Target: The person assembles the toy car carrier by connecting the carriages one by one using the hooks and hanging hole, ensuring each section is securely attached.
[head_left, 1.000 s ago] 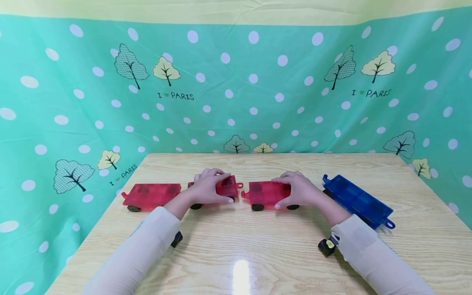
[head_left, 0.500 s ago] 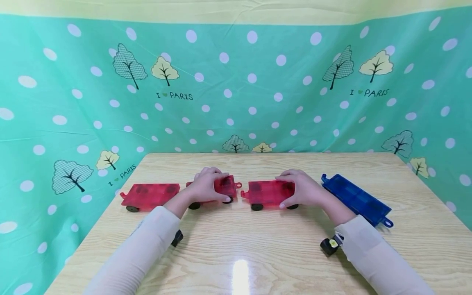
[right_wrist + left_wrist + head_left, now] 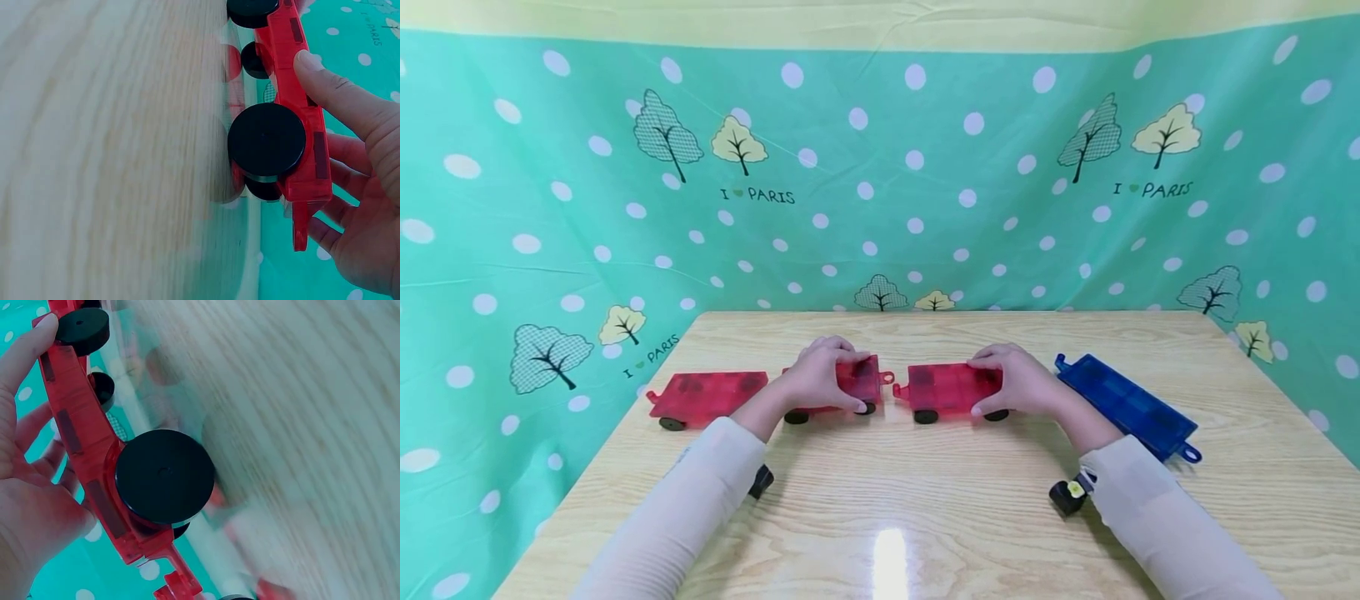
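Note:
My left hand grips a translucent red toy train car with black wheels, thumb on the near side and fingers over the far side. In the left wrist view, the thumb presses the car's side beside one wheel. My right hand holds a second red train car by its right end, thumb and fingers across its sides. The right wrist view shows the thumb on this car's red side, above black wheels. The second car's hook is right by the first car's ring.
Another red train car stands on the left of the wooden table, partly behind the left forearm. A blue train car lies slanted at the right, beside the right wrist. A green dotted cloth hangs behind the table.
The right hand has slid rightward along its red car, which has shifted slightly up in the view. The left hand keeps its grip; the other cars stay put.

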`<state>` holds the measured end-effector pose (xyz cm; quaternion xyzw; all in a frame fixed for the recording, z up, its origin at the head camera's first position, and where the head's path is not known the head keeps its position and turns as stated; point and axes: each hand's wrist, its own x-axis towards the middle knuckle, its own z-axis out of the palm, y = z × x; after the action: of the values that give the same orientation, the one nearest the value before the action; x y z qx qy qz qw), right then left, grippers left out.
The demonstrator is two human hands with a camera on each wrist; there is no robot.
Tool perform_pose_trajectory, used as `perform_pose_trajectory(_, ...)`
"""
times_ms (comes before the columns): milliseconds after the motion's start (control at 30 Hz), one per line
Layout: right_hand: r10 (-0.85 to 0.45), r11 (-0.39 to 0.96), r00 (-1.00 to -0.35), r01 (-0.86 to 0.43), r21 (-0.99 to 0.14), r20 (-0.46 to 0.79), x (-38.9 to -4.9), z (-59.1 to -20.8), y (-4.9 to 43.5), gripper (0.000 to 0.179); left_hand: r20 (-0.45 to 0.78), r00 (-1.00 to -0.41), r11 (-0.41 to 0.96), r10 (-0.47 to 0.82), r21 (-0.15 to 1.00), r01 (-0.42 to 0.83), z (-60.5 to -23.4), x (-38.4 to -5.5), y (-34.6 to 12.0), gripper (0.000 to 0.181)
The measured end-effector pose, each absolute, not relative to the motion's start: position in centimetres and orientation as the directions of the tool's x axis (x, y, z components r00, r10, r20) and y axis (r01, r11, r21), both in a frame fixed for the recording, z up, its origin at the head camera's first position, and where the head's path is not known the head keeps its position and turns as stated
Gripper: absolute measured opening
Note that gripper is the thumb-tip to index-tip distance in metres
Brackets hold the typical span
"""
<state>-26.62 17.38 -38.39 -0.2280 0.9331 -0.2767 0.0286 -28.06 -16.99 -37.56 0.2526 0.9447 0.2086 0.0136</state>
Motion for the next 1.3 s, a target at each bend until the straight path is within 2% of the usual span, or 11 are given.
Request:
perform_pose_trajectory(233,-0.423,0.750,-0.906,-0.367,-0.550,0.029,-26.9,-38.4,17.1,0.076,0.069,-0.860,0.772,0.506,0.407,0.487,-37.0,-27.8,-16.8,0.080)
perform_pose_trajectory(600,-0.434,0.745,-0.900,-0.378,-0.550,0.030,-27.3,-38.3,16.4,0.075,0.029,-0.846,0.780,0.532,0.373,0.503,-36.3,-28.1,-16.6,0.080)
perform_pose_trajectory(1300,-0.431,0.736,-0.902,-0.372,-0.565,0.033,-27.3,-38.6,16.2,0.075,-0.038,-0.836,0.777,0.548,0.394,0.491,-37.2,-28.7,-17.1,0.082)
